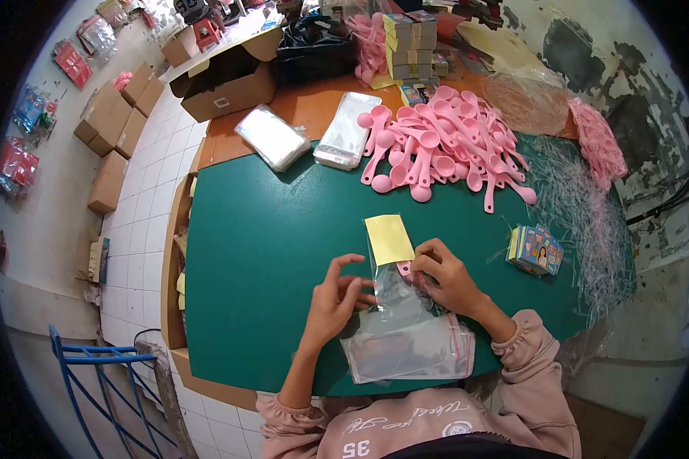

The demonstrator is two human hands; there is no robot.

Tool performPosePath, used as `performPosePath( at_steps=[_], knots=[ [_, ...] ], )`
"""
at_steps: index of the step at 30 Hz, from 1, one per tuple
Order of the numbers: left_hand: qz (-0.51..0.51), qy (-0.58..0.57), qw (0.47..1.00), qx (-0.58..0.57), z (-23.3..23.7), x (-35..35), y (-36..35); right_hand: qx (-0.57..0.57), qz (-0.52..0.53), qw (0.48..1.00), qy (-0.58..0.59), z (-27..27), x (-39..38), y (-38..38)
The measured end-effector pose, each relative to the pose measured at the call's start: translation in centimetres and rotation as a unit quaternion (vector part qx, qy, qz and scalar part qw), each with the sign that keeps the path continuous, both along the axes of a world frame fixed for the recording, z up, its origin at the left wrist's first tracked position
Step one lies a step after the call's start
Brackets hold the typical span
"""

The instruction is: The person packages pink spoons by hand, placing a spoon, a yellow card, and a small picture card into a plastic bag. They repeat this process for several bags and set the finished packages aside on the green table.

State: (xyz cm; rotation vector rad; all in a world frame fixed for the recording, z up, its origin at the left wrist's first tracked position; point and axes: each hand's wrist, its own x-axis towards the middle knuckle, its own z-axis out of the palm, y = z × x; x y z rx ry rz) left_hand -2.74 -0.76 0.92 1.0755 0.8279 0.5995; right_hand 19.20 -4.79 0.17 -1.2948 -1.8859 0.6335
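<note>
A clear plastic bag point(394, 289) lies in front of me with a yellow card point(390, 239) at its far end. A pink spoon's handle point(404, 268) shows just below the card. My right hand point(442, 279) pinches at the bag's right side, beside the handle. To the left of the bag is my left hand point(335, 300), its fingers apart and its fingertips near the bag's edge. Closer to me lies a stack of clear bags point(409, 353).
Beyond my hands is a pile of pink spoons point(444, 141). Two stacks of clear bags point(274, 138) point(347, 130) lie at the back. Small printed cards point(536, 250) stand at right, beside plastic strips point(589, 229). An open cardboard box point(230, 93) is at the back left.
</note>
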Motion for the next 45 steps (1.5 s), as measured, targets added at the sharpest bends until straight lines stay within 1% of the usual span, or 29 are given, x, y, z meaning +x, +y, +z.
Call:
performPosePath(
  at_steps=[1, 2, 4, 5, 6, 7, 8, 10, 11, 13, 14, 16, 20, 22, 23, 25, 26, 28, 29, 31, 32, 34, 37, 40, 44, 45],
  knots=[
    [0.005, 0.084, 0.986, 0.146, -0.3, 0.4, -0.2, 0.010, -0.001, 0.999, 0.034, -0.3, 0.1, 0.0],
    [0.008, 0.166, 0.943, 0.288, -0.5, 0.8, -0.3, 0.007, -0.001, 0.999, 0.036, -0.2, 0.1, 0.0],
    [0.002, 0.154, 0.952, 0.266, -0.6, 1.2, -0.4, 0.000, 0.023, 0.998, 0.050, 0.3, 0.1, 0.1],
    [-0.002, 0.172, 0.939, 0.298, -0.7, 1.2, -0.2, -0.001, 0.023, 0.998, 0.051, 0.4, 0.2, 0.1],
    [-0.006, 0.190, 0.925, 0.329, -0.8, 1.2, -0.1, -0.038, 0.031, 0.996, 0.071, 0.5, 0.6, -0.1],
    [0.015, 0.168, 0.939, 0.300, -0.7, 1.5, -0.1, -0.075, 0.040, 0.992, 0.091, 0.5, 0.8, -0.1],
    [0.013, 0.168, 0.939, 0.300, -0.6, 1.6, -0.1, -0.076, 0.038, 0.992, 0.092, 0.4, 0.8, -0.1],
    [0.003, 0.199, 0.931, 0.305, -0.5, 1.7, -0.3, -0.183, 0.012, 0.960, 0.213, 0.0, 0.7, -0.3],
    [0.002, 0.199, 0.932, 0.304, -0.5, 1.7, -0.4, -0.183, 0.011, 0.960, 0.213, -0.4, 0.7, -0.3],
    [0.022, 0.189, 0.945, 0.268, -0.4, 1.8, -0.5, -0.270, 0.002, 0.917, 0.293, -1.1, 0.8, -0.3],
    [0.023, 0.190, 0.944, 0.267, -0.3, 1.9, -0.5, -0.270, 0.002, 0.917, 0.294, -0.9, 0.6, -0.2],
    [0.027, 0.190, 0.947, 0.257, -0.2, 2.0, -0.6, -0.307, -0.040, 0.894, 0.324, -0.2, 0.0, -0.1],
    [0.042, 0.209, 0.949, 0.231, -1.2, 2.0, -0.6, -0.290, -0.075, 0.899, 0.321, -0.5, -0.6, -0.1],
    [0.056, 0.205, 0.962, 0.170, -1.4, 2.1, -0.8, -0.279, -0.106, 0.892, 0.338, -0.5, -0.7, 0.0],
    [0.056, 0.206, 0.962, 0.169, -1.4, 2.3, -0.8, -0.280, -0.106, 0.892, 0.338, -0.5, -0.8, 0.0],
    [0.097, 0.166, 0.971, 0.144, -1.4, 2.5, -0.9, -0.278, -0.113, 0.890, 0.343, -0.5, -0.9, 0.0],
    [0.098, 0.166, 0.971, 0.144, -1.4, 2.5, -0.9, -0.279, -0.112, 0.890, 0.343, -0.4, -1.0, 0.0],
    [0.118, 0.122, 0.981, 0.093, -1.4, 2.4, -0.8, -0.274, -0.115, 0.898, 0.326, -0.4, -1.1, 0.0],
    [0.118, 0.122, 0.981, 0.092, -1.6, 2.3, -0.8, -0.274, -0.116, 0.898, 0.326, -0.5, -1.0, 0.0],
    [0.116, 0.085, 0.987, 0.073, -2.1, 2.1, -0.9, -0.267, -0.119, 0.899, 0.327, -0.7, -1.0, 0.0],
    [0.117, 0.085, 0.987, 0.073, -2.0, 2.1, -0.9, -0.267, -0.119, 0.899, 0.327, -0.6, -1.1, 0.0],
    [0.082, 0.113, 0.987, 0.076, -1.6, 2.1, -0.8, -0.259, -0.113, 0.903, 0.324, -0.3, -1.2, 0.0],
    [0.073, 0.133, 0.985, 0.086, -0.7, 2.2, -0.8, -0.267, -0.116, 0.901, 0.321, -0.1, -1.2, 0.1],
    [0.060, 0.141, 0.984, 0.089, -1.2, 2.0, -0.8, -0.266, -0.108, 0.909, 0.302, -0.6, -1.0, 0.0],
    [0.069, 0.135, 0.982, 0.114, -1.5, 1.8, -0.9, -0.265, -0.103, 0.912, 0.295, -0.6, -0.9, 0.0],
    [0.070, 0.152, 0.979, 0.115, -1.5, 1.5, -0.8, -0.282, -0.092, 0.924, 0.239, 0.1, -0.7, 0.3]
  ],
)
